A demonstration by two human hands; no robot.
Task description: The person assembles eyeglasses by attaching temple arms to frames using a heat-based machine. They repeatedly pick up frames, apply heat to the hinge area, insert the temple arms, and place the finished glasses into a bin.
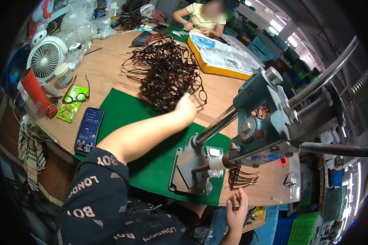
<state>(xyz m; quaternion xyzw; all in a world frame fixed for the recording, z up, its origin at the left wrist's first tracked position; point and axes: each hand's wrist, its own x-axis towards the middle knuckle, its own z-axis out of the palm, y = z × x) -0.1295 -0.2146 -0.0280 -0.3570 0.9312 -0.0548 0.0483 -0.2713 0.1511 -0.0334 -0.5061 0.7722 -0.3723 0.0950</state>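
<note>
A large tangled heap of dark brown tortoiseshell eyeglass frames [165, 71] lies on the table ahead of me. At its near right edge is my left hand [185, 109], reached out and touching the heap. Its fingers are mostly hidden, so I cannot see whether it grips a frame. My right hand [237, 212] is at the table's front edge with thumb and fingers apart, holding nothing. Just beyond its fingertips lies a row of brown eyeglass frames [243, 179]. Between my hands stands a teal hand press [249, 122], its grey base [189, 171] on a green mat [145, 171].
Left on the table are a phone [89, 130], a green packet [72, 107] with glasses on it, a red bottle [36, 90], a jar [63, 74] and a white fan [47, 57]. A newspaper-lined yellow tray [225, 53] lies far right. A co-worker [206, 18] sits opposite.
</note>
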